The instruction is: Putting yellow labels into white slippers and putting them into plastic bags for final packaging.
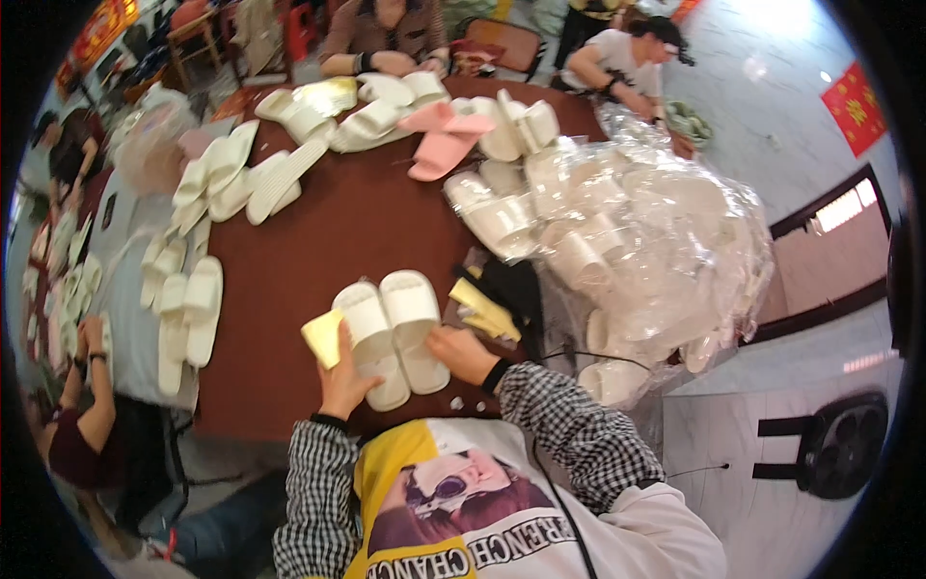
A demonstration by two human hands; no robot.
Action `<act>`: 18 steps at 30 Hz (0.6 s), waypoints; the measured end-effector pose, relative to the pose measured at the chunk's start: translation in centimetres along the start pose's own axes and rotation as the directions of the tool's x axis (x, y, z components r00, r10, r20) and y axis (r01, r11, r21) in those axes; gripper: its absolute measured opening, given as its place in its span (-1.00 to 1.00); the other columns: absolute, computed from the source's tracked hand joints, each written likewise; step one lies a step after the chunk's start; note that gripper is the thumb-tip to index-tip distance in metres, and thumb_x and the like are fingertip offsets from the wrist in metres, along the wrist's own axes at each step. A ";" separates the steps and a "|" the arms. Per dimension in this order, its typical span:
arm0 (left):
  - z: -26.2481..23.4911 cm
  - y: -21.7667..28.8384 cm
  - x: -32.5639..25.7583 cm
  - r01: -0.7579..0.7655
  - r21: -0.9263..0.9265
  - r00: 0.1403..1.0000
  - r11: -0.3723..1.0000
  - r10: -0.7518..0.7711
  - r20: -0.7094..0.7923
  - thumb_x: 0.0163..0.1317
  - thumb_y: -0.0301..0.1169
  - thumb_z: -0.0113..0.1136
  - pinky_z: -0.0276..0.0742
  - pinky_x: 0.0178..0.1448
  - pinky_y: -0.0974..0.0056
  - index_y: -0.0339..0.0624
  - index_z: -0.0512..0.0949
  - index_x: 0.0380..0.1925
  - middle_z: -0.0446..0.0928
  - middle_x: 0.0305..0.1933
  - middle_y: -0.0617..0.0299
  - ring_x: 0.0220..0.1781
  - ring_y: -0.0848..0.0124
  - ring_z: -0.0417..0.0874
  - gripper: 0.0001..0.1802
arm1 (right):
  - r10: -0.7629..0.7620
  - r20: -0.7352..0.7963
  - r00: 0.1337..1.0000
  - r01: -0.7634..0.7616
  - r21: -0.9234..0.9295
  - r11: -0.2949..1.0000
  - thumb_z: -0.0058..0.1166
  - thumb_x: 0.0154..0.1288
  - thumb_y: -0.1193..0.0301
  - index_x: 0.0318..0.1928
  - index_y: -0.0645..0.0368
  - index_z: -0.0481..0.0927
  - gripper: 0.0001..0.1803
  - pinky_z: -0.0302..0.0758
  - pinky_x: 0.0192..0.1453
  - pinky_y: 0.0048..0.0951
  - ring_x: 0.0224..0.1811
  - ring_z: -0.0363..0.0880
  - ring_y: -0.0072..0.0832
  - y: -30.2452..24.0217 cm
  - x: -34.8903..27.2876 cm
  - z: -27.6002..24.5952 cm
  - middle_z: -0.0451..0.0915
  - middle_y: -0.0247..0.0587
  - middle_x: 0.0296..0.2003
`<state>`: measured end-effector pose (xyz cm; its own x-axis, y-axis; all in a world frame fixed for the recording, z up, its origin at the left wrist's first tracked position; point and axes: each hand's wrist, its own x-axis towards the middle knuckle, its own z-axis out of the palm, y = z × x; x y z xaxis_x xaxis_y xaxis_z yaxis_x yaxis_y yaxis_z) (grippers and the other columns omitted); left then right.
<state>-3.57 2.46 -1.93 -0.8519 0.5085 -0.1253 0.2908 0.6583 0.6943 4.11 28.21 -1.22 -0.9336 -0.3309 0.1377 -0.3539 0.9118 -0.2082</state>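
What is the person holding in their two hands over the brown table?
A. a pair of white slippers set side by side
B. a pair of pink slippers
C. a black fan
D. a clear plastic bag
A: the left hand and the right hand grip a pair of white slippers lying side by side over the brown table; the left hand also has a yellow card by its fingers.

I hold two white slippers [394, 333] side by side, straps up, flat on the brown bench [318, 241], a yellow card [323, 338] against the left one.
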 end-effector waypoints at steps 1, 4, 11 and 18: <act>-0.1 -0.1 -0.1 0.008 0.006 1.000 1.000 -0.008 0.003 -0.32 -0.31 0.64 -0.02 0.51 0.08 -0.19 -0.23 0.49 0.21 0.43 -0.09 0.47 0.06 0.23 0.45 | -0.021 -0.030 0.999 0.021 -0.004 1.000 0.02 0.13 0.48 -0.36 0.17 0.52 -0.93 0.57 -0.33 -0.34 -0.31 0.60 -0.30 -0.4 0.3 -0.1 0.50 -0.14 -0.32; -0.2 0.0 -0.1 0.025 -0.051 0.999 0.998 -0.022 0.048 -0.31 -0.35 0.63 -0.02 0.52 0.11 -0.18 -0.28 0.49 0.17 0.45 -0.09 0.49 0.09 0.19 0.47 | -0.070 -0.017 0.997 0.068 -0.104 0.992 0.02 0.14 0.44 -0.37 0.18 0.54 -0.91 0.53 -0.43 -0.42 -0.31 0.58 -0.37 -0.5 0.5 0.2 0.48 -0.19 -0.35; -0.5 1.4 0.2 0.035 0.039 0.998 0.999 -0.037 0.050 -0.30 -0.38 0.62 -0.07 0.53 0.09 -0.14 -0.30 0.49 0.13 0.48 -0.11 0.50 0.04 0.17 0.47 | -0.147 -0.015 0.989 0.140 -0.208 0.968 0.04 0.11 0.42 -0.37 0.20 0.52 -0.89 0.47 -0.46 -0.49 -0.34 0.48 -0.42 0.3 0.6 0.2 0.43 -0.23 -0.38; -0.4 0.6 -0.3 0.019 -0.037 0.999 0.999 -0.017 0.033 -0.33 -0.41 0.63 -0.04 0.51 0.05 -0.10 -0.30 0.50 0.20 0.44 -0.15 0.47 -0.01 0.18 0.49 | -0.123 0.040 0.992 0.127 -0.121 0.984 0.05 0.12 0.45 -0.32 0.27 0.50 -0.85 0.50 -0.48 -0.45 -0.34 0.50 -0.36 0.2 0.4 -0.2 0.42 -0.15 -0.34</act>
<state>-3.32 2.55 -1.20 -0.8420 0.5150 -0.1607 0.2586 0.6467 0.7176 3.66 28.33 -1.06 -0.8845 -0.4500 0.1229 -0.4600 0.8852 -0.0699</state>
